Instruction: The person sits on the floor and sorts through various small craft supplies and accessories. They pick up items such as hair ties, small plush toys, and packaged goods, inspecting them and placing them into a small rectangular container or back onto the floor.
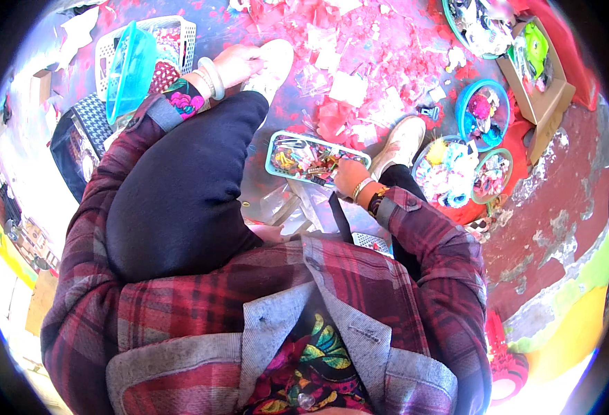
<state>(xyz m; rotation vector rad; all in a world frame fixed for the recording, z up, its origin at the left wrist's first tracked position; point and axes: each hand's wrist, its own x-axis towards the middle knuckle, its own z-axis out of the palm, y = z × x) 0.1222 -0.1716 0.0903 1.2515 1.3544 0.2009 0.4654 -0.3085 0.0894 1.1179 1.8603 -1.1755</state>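
Observation:
My left hand [238,63] is at the upper middle, closed beside the toe of my white shoe [275,66]. Its fingertips press together, and what they hold, if anything, is too small to make out. Between my feet lies a long, light-blue-rimmed basket [270,158] full of small colourful pieces [304,158], perhaps hair clips. Over its right end, my right hand [351,176] reaches down with fingers curled among the pieces. I cannot make out what is between them.
At the upper left, a turquoise basket [130,72] leans on a white basket [192,41]. Right of my foot stand a blue basket [460,114], a heap of pale fabric items [446,169] and a cardboard box [557,97]. Pink and white scraps [349,90] litter the floor ahead.

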